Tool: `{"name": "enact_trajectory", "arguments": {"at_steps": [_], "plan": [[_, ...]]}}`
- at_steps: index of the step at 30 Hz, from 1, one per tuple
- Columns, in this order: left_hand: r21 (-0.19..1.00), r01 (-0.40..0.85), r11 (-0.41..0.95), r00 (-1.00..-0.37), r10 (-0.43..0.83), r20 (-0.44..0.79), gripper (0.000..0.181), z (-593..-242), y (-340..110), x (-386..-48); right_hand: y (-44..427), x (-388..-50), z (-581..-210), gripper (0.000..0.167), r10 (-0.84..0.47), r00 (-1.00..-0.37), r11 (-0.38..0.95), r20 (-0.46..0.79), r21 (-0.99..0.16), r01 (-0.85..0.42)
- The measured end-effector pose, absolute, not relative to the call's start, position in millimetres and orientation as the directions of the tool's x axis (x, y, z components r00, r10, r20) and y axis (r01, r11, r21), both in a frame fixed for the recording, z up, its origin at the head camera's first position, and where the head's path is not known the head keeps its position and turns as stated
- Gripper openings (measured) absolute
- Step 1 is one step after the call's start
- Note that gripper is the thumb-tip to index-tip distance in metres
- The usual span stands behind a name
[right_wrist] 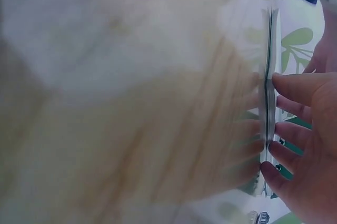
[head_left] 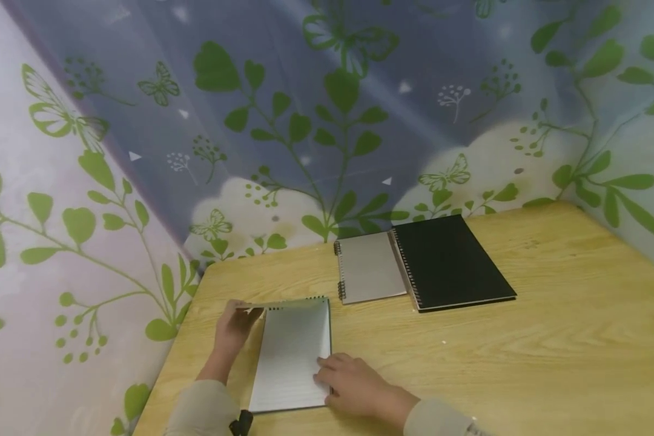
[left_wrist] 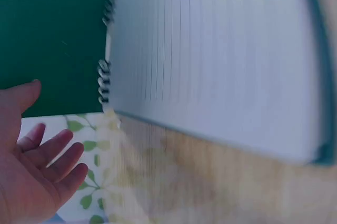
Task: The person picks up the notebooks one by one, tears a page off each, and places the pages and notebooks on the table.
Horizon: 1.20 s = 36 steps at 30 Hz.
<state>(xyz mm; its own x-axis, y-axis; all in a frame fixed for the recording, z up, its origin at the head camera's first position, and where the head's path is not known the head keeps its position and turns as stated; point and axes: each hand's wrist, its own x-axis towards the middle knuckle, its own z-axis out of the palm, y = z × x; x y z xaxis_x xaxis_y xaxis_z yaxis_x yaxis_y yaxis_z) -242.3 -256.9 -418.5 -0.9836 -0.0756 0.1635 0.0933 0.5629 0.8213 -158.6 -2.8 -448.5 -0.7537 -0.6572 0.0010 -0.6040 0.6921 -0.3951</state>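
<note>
A spiral notebook point(head_left: 293, 363) lies on the table with a white lined page showing. Its green cover point(left_wrist: 58, 40) stands lifted at the coil end and appears nearly edge-on in the head view. My left hand point(head_left: 234, 330) is at the cover's left end. In the left wrist view its thumb touches the green face, while the other fingers are spread loosely below the cover's edge. My right hand point(head_left: 356, 387) rests at the notebook's right side, fingertips on the page's margin. Seen from the right wrist, those fingers point(right_wrist: 295, 134) touch the notebook's edge, fairly straight.
Behind the notebook, toward the wall, lie a smaller grey spiral notebook point(head_left: 372, 266) and a larger black one point(head_left: 451, 261), side by side. The wood-grain table point(head_left: 550, 339) meets a leaf-patterned curtain point(head_left: 283, 151) at its back and left edges.
</note>
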Motion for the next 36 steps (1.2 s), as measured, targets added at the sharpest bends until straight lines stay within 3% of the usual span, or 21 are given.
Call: {"name": "enact_trajectory", "arguments": {"at_steps": [1,3,8,19,25,29,36], "plan": [[0.810,0.102,0.578,-0.983,-0.065,0.171,0.029,-418.8,-257.3,-247.1,-2.5,-158.2,-449.0,0.038,-0.657,-0.754,0.693,-0.001,-0.393,-0.604],[0.645,0.048,0.762,-0.986,-0.068,0.154,0.033,-418.9,-257.2,-255.8,-1.5,-157.2,-449.3,0.038,-0.659,-0.752,0.694,-0.010,-0.392,-0.603],[0.552,-0.008,0.834,-0.999,-0.033,0.035,0.047,-424.6,-255.6,-271.2,0.7,-154.4,-448.0,0.039,-0.669,-0.743,0.695,-0.019,-0.370,-0.616],[0.583,-0.058,0.810,-0.987,-0.134,0.087,0.030,-443.1,-249.0,-290.8,-0.4,-150.4,-447.5,0.037,-0.686,-0.727,0.689,0.001,-0.318,-0.651],[0.591,-0.150,0.793,-0.987,-0.154,-0.045,0.052,-446.7,-242.1,-297.2,1.0,-149.1,-445.9,0.037,-0.685,-0.729,0.689,-0.007,-0.334,-0.643],[0.591,-0.105,0.800,-0.994,-0.096,-0.047,0.060,-449.4,-239.2,-298.8,1.5,-150.6,-445.3,0.036,-0.676,-0.737,0.697,-0.017,-0.342,-0.631],[0.523,0.003,0.852,-1.000,-0.001,0.008,0.049,-453.9,-238.4,-299.5,1.7,-152.3,-446.4,0.036,-0.660,-0.751,0.710,-0.014,-0.338,-0.618]]}}
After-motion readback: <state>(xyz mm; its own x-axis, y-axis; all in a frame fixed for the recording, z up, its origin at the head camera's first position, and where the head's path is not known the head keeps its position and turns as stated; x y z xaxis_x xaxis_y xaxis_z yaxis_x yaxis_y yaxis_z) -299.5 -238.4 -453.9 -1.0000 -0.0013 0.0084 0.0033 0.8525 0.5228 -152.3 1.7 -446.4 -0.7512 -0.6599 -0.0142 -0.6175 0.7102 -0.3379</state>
